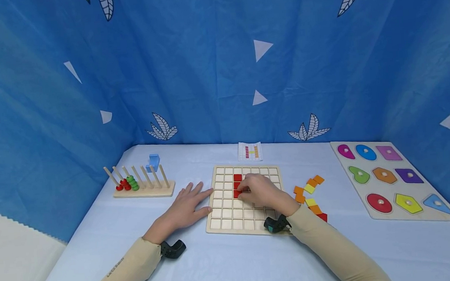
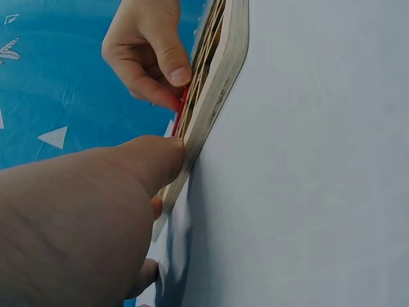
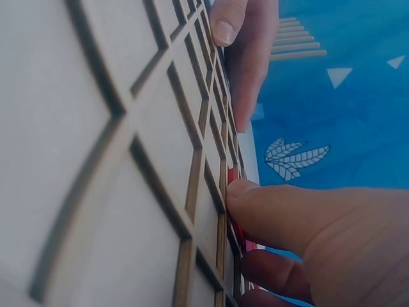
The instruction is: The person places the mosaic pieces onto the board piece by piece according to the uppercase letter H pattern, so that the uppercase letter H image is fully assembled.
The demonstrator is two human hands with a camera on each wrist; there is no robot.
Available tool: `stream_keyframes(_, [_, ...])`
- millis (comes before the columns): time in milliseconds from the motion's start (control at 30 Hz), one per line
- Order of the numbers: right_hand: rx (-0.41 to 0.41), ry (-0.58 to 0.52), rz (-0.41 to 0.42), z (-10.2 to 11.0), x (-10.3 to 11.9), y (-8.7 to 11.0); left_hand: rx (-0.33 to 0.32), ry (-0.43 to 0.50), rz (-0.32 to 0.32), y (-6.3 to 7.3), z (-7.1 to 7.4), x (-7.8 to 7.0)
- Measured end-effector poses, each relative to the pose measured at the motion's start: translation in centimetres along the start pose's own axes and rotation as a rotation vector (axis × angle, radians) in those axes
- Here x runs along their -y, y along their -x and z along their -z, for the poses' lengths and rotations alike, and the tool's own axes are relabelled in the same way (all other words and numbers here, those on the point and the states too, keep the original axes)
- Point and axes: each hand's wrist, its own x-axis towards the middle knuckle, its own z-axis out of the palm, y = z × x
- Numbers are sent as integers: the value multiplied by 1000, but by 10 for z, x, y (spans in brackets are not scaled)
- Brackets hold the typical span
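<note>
The right arm is reaching forward over the wooden grid board, and the right hand is bending down over the squares. Its thumb and pointing finger are pinching at the lowest red tile. The left arm is coming in from the other side. The left hand is lying palm down on the table with its fingers spread, and its thumb and pointing finger are touching the board's left edge. Both arms are wearing tan sleeves, and a black wrist camera is sitting on each wrist.

A white cloth is covering the table. A blue curtain with leaves and white shapes is hanging behind it. A bead rack is standing on the left, with a small blue thing sitting behind it. A picture card is lying just past the board. A shape puzzle is lying far to the right.

The lowest red tile is sitting right at the right hand's fingertips, in line below two other red tiles. Orange, yellow and red loose tiles are lying just right of the board, near the right arm.
</note>
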Motion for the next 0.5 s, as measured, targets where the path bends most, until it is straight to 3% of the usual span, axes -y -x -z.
stream_keyframes(300, [11,1,1,1,-2,1,-1,7,3,0,-1,-3])
stream_keyframes(500, [32,-12,46,6,-7,5,4,5,7,-1,-1,-4])
